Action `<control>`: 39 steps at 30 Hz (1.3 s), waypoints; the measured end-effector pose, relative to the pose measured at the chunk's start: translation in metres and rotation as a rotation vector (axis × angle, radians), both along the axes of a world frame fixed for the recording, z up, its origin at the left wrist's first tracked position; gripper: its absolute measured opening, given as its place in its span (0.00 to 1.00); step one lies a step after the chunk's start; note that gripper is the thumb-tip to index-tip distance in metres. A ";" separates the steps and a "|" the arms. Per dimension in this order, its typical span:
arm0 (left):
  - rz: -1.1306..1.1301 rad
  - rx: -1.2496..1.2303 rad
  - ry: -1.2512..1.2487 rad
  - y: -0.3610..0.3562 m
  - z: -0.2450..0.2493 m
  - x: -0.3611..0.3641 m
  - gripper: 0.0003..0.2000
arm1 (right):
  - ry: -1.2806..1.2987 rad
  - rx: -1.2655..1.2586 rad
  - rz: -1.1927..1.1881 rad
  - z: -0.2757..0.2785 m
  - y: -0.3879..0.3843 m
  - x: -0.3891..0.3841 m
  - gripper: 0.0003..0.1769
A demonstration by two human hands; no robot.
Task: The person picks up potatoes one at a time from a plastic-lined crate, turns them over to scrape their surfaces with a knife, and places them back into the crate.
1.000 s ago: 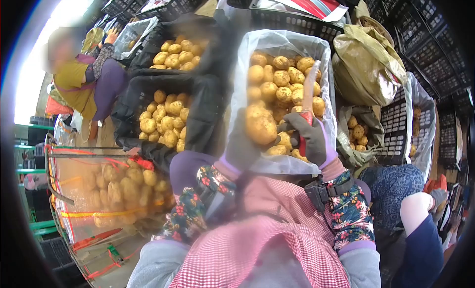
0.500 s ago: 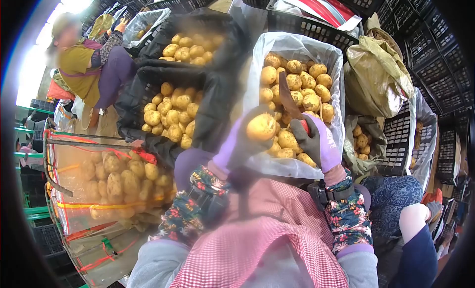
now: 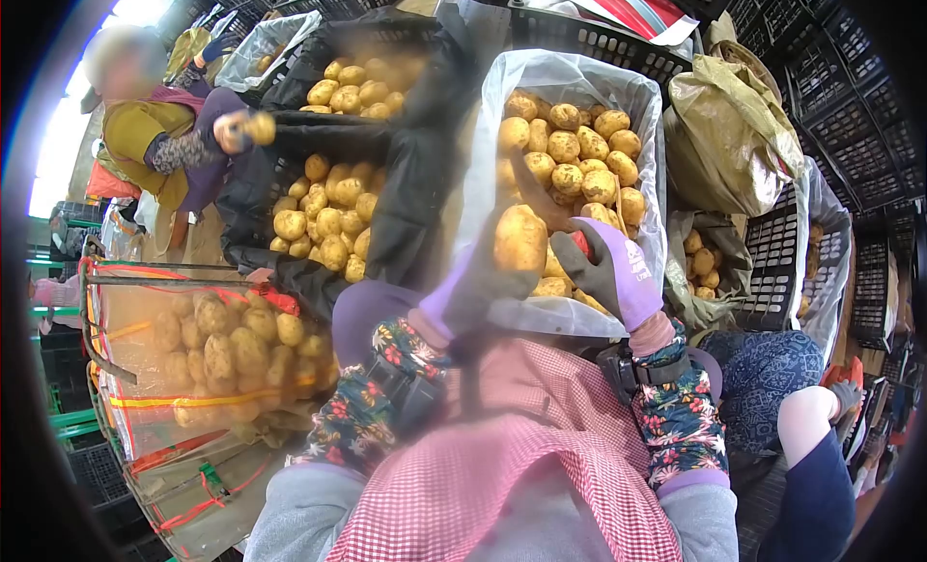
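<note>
My left hand (image 3: pixel 481 280), in a purple and dark glove, is closed around a potato (image 3: pixel 520 238) held up on end; blur covers part of the hand. In my right hand (image 3: pixel 610 268), gloved alike, is a knife with a red handle and a dark, brownish blade (image 3: pixel 541 197). The blade points up and away, just beyond the held potato. Both hands are over the near end of a crate lined with clear plastic (image 3: pixel 570 318), which is full of loose potatoes (image 3: pixel 582 156).
Two black-lined crates (image 3: pixel 396 200) of potatoes stand to the left, with a co-worker (image 3: pixel 145 137) beyond them holding a potato. Nearer is a framed clear bag (image 3: pixel 126 345) of potatoes. On the right are a greenish sack (image 3: pixel 729 137), black crates (image 3: pixel 777 282) and another person's knee (image 3: pixel 763 388).
The potato in my left hand has turned from sideways to upright. My right hand has shifted slightly left with the knife. The co-worker's arm has swung toward the crates, holding a potato.
</note>
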State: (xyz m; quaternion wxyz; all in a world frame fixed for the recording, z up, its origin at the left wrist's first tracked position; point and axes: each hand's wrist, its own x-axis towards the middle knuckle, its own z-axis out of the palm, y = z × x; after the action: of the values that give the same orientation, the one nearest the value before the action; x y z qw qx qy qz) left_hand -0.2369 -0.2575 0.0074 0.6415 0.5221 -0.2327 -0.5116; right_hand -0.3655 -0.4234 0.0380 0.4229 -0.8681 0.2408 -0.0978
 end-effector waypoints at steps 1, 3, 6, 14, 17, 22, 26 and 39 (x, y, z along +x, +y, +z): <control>-0.001 -0.004 -0.038 0.000 -0.003 0.001 0.45 | -0.019 -0.030 0.005 -0.001 -0.001 -0.001 0.20; 0.009 -0.016 0.061 0.000 -0.006 0.001 0.45 | -0.057 -0.089 0.014 -0.006 -0.003 -0.004 0.19; -0.029 -0.128 0.024 0.008 -0.025 -0.001 0.43 | -0.191 -0.201 0.102 -0.014 -0.003 -0.005 0.15; -0.187 -0.001 -0.308 0.012 -0.015 0.006 0.39 | 0.005 -0.160 0.023 -0.028 -0.018 -0.009 0.19; -0.034 -0.048 0.084 0.006 -0.012 -0.001 0.39 | -0.159 -0.120 0.122 -0.012 -0.002 -0.009 0.18; 0.006 0.022 -0.020 0.001 -0.006 -0.002 0.39 | 0.044 -0.078 0.015 -0.019 -0.012 -0.005 0.19; 0.048 0.085 -0.347 -0.007 -0.005 -0.001 0.42 | -0.015 0.200 -0.008 -0.010 -0.019 -0.002 0.24; 0.231 0.164 -0.930 -0.027 -0.011 -0.027 0.45 | -0.224 1.025 -0.372 -0.034 -0.012 0.002 0.20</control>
State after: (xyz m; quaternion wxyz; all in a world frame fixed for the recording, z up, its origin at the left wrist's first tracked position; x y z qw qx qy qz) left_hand -0.2643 -0.2843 -0.0034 0.4787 0.7667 -0.3942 -0.1663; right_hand -0.3631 -0.4358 0.0043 0.7898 -0.4784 0.3602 -0.1331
